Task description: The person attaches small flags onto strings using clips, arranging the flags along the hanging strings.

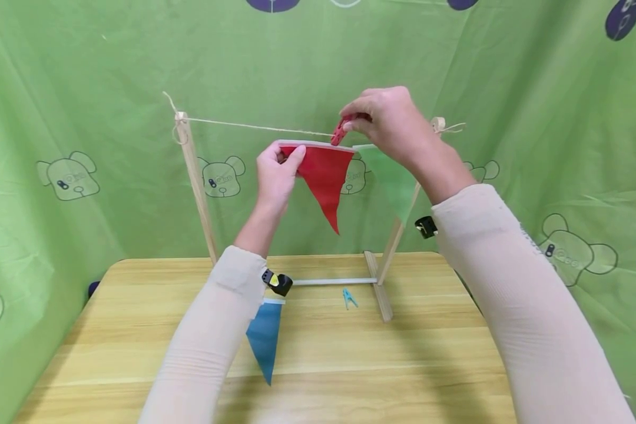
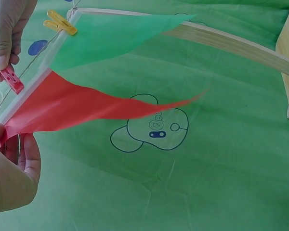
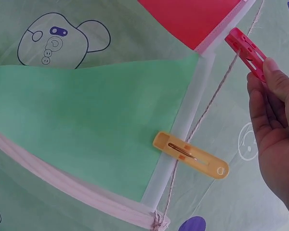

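A twine string [image 1: 254,126] runs between two wooden posts. My left hand [image 1: 277,171] pinches the left top corner of a red triangular flag [image 1: 323,174], holding it up under the string. My right hand [image 1: 384,121] grips a red clothespin [image 1: 341,131] at the flag's right top corner, by the string. The pin [image 3: 245,45] shows in the right wrist view and again as the red pin [image 2: 12,79] in the left wrist view. A green flag [image 3: 86,120] hangs to the right, fixed to the string by a yellow clothespin [image 3: 190,155].
The wooden rack's base [image 1: 378,285] stands on a wooden table [image 1: 403,353]. A blue flag [image 1: 265,338] lies on the table under my left forearm. A small blue clothespin [image 1: 348,298] lies near the base. Green cartoon-print cloth [image 1: 85,118] surrounds the table.
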Available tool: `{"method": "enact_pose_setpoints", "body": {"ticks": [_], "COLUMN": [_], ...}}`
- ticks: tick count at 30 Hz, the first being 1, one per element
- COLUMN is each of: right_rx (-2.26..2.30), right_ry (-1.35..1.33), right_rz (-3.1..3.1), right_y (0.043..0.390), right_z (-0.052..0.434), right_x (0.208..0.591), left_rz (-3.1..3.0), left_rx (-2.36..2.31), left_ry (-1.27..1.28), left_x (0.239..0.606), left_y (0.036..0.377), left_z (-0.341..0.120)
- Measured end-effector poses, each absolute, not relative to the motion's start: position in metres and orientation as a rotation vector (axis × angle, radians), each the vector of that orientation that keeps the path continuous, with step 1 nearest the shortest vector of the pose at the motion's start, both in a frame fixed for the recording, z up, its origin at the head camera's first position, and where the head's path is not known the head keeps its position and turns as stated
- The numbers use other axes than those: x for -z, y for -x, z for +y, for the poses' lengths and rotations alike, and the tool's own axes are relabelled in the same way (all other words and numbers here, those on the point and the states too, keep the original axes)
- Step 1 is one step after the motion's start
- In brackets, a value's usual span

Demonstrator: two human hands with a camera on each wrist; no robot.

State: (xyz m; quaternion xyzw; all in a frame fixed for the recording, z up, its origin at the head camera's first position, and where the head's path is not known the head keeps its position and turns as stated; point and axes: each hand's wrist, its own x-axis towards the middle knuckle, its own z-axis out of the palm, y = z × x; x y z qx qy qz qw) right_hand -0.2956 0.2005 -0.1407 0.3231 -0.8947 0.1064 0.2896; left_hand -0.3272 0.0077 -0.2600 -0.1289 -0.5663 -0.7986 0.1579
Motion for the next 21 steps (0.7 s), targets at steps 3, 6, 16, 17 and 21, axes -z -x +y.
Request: {"method": "enact_pose_setpoints", "body": {"ticks": [3, 6, 16, 17, 21], "right_rx": [-0.282, -0.278, -0.282, -0.283, -0.283], "right_ry": [-0.861, -0.864, -0.866, -0.868, -0.875], "right_rz": [-2.393, -2.389, -2.419, -2.420, -2.420], "right_y": [0.2952, 0.2955, 0.2960, 0.2962, 0.2969], "right_z": [0.2001, 0.1998, 0.2003, 0.2003, 0.1999], "right_x": [0.1411, 0.1411, 0.1429, 0.1431, 0.1434], "left_rz": [-1.617, -1.611, -1.592, -1.588, -1.584], "left_rx": [2.289, 2.301, 2.309, 2.310, 2.307], "left_ry": [0.372, 0.374, 0.387, 0.387, 0.387], "left_x": [0.2593, 0.2588, 0.2546, 0.2545, 0.2537], "left_y": [0.3267, 0.3273, 0.3260, 0.3261, 0.3262], "left_z": [0.0085, 0.0092, 0.0138, 0.0140, 0.0147]}}
